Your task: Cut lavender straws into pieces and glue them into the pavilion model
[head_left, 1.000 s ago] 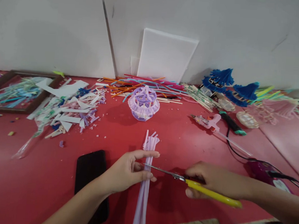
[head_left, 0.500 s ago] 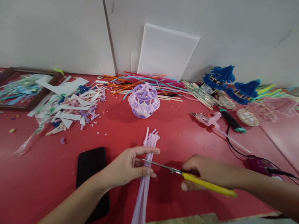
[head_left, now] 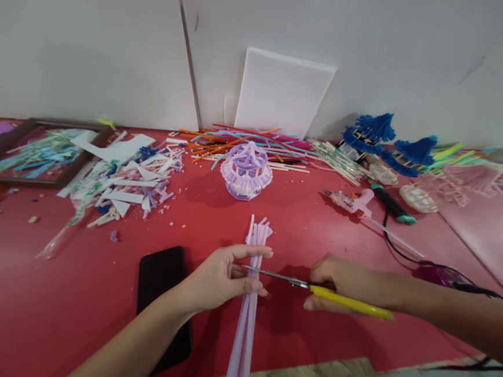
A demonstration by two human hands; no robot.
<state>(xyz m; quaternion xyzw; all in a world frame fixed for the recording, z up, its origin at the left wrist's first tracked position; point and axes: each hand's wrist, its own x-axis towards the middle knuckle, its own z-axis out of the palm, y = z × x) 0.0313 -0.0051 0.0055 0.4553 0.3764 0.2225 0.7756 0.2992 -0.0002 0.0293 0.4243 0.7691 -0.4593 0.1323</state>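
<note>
My left hand (head_left: 222, 276) grips a bundle of pale purple pipe cleaners (head_left: 242, 339) between thumb and fingers. The bundle's loose ends point away from me, and its long part hangs down past the table's front edge. In my right hand (head_left: 335, 279) is a pair of scissors with yellow handles (head_left: 351, 301). Their blades lie across the bundle, between the thumb and index finger of my left hand. Beyond the bundle stands a small purple and white carousel-like model (head_left: 246, 170) with a pointed top.
A black phone (head_left: 161, 280) lies left of my left hand. Paper and pipe cleaner scraps (head_left: 130, 185) sit beside a brown frame (head_left: 56, 182). A pink glue gun (head_left: 350, 202), its cord and blue models (head_left: 371, 131) are at right. Coloured sticks (head_left: 225, 137) lie along the wall.
The whole scene has shifted slightly right in view. My right hand and the scissor handles have tilted up a little, the blades still across the bundle.
</note>
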